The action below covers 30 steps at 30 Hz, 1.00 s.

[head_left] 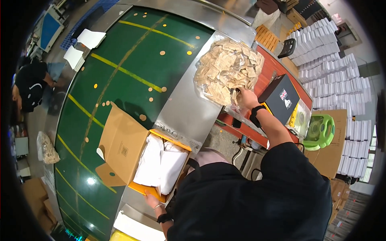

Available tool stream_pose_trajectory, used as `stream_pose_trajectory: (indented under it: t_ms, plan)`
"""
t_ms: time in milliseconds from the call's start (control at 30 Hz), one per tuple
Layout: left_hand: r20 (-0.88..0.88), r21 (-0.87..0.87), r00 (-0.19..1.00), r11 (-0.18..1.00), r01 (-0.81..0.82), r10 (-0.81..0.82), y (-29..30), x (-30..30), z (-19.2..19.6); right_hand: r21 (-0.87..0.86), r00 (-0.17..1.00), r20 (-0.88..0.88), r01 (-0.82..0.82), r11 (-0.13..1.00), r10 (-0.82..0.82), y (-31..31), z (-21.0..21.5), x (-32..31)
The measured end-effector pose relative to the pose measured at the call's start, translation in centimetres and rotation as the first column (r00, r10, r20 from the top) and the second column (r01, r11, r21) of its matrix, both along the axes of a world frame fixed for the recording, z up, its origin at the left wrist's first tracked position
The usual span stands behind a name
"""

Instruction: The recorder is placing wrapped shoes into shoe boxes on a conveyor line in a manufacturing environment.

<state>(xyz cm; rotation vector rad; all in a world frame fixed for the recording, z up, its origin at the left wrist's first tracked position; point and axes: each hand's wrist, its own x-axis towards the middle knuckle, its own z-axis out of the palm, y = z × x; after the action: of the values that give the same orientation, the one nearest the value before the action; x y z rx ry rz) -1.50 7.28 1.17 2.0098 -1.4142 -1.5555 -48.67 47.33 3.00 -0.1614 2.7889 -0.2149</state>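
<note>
Black-sleeved torso fills the bottom of the shot, that's the person wearing the camera, leaning over the line. Biggest thing past that is the green conveyor belt (120, 60), curved by the lens, with yellow stripes and small orange dots scattered on it. A steel side rail (189, 108) runs along the belt's right edge.

Next down in size is the open cardboard box (124, 146), sitting at the belt's near right edge with its flaps folded out and an orange liner showing. White wrapped bundles (161, 162) lie inside it. Left hand (154, 200) is at the box's near edge, fingers resting against the orange rim; can't tell whether it's actually gripping.

Up on the far end of the rail sits a clear bag of small tan packets (227, 70), a loose heap. Right hand (246, 97), with a black wrist band, is down in the near edge of that heap, fingers curled into the packets; whether it's got one pinched is hidden.

Just right of it is a black box (279, 98), then stacks of white cartons (333, 68) and a green fan (321, 130).
</note>
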Motion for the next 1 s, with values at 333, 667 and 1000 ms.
stream_pose_trajectory:
  t_ms: [333, 667, 1000]
  plan:
    - [0.027, -0.127, 1.0, 0.992, 0.012, -0.009, 0.2, 0.6, -2.1, 0.203, 0.947, 0.088, -0.321, 0.925, 0.309, -1.4, 0.0, -0.8]
    - [0.099, -0.307, 0.994, 0.95, 0.066, -0.037, -0.4, 1.3, -3.3, -0.276, 0.999, -0.033, 0.006, 0.961, -0.016, 2.4, -2.4, -3.4]
    - [0.158, -0.291, 0.983, 0.947, 0.139, -0.096, -2.5, 0.1, -1.7, -0.153, 0.746, -0.612, -0.438, 0.886, 0.263, -9.6, 8.0, 2.1]
